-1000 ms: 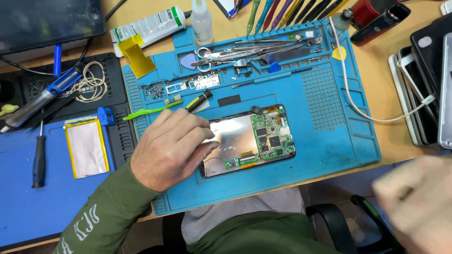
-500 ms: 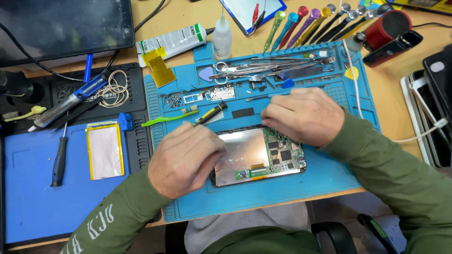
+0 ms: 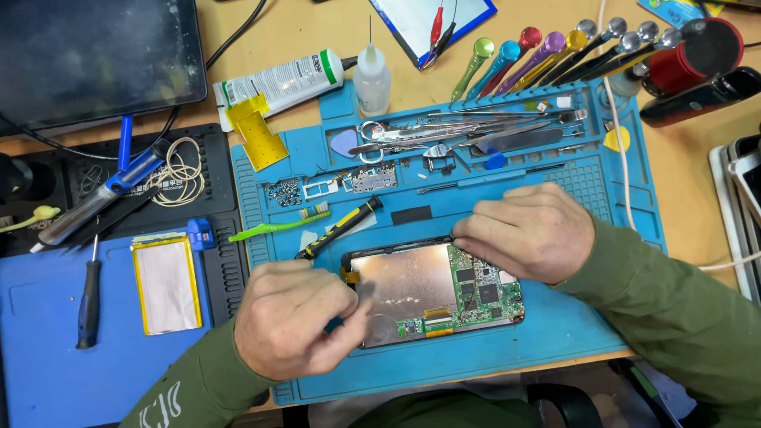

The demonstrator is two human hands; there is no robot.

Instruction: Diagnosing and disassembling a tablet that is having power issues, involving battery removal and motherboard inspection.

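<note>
Tablet point(image 3: 432, 289), back cover off, lies face down at lower centre of frame on the blue mat point(image 3: 571, 317), w/ silver shield plate on its left part and green circuit board on its right. Left hand point(image 3: 297, 329) sits at the tablet's lower-left corner, fingers curled tight into a near fist around a small teal-tipped tool point(image 3: 334, 323), most of it hidden in the grip; thumb presses toward the tablet's left edge. Right hand point(image 3: 527, 230) rests on the tablet's upper-right edge, fingers bent and closed down, fingertips at the top rim; can't tell if it pinches anything or just presses. Black-and-yellow screwdriver point(image 3: 341, 227) lies tilted just above the left hand, near the tablet's upper-left corner. Green toothbrush point(image 3: 277, 224) lies left of it on the mat. Upper part of the mat: tweezers and scissors point(image 3: 444, 135) in the tray slots, small parts and screws at upper left of the mat. Above the mat, row of coloured-handle drivers point(image 3: 547, 51) at upper right of frame, clear bottle point(image 3: 371, 79) and white tube point(image 3: 277, 83) at upper centre. Left side of frame: flat silver battery point(image 3: 166, 285) and black screwdriver point(image 3: 89, 297) on a second blue pad point(image 3: 47, 380); dark screen point(image 3: 95, 55) at upper left. Both arms in green sleeves.
</note>
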